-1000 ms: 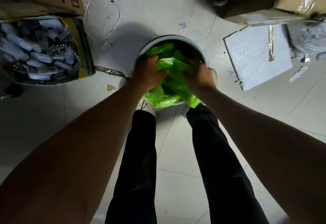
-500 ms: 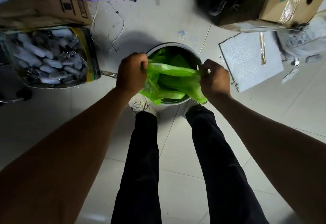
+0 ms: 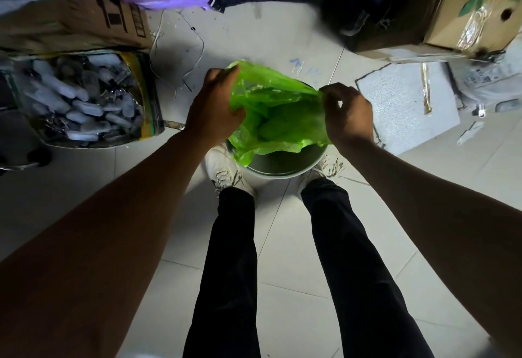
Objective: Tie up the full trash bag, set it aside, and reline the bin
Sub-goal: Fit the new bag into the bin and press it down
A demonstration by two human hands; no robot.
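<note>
While both hands stretch the green bag [image 3: 278,112] over the bin [image 3: 279,164], the big risk is the film itself: it's thin, pulled taut btwn two fists, and a hard tug sideways could split it or tear a corner off. Next risk, I'd say, is the bin tipping or sliding on the floor tiles [image 3: 296,295], since nothing pins it except the person's shoes [image 3: 226,172] just beside its near edge. Smaller still: one corner slipping free so the bag drops back in as a wad.

Bag sits directly above the bin, most of it bunched and hanging down into the opening, a flap drooping over the bin's near-left rim. Can't tell if it's the fresh liner or the old one, though it looks empty and slack, so prob. the liner being opened out.

Its long axis runs left-right across the bin, from one fist to the other, upper edge pulled into a near-straight line, tilted a bit higher on the left. Mouth seems to face up and away from the person, not yet spread round the rim.

Left hand [image 3: 214,109], at the bin's left edge, is closed w/ its grip clamped on a gathered corner. Right hand [image 3: 348,116], at the bin's right edge, pinches the other corner btwn thumb and fingertips, other fingers curled.
</note>
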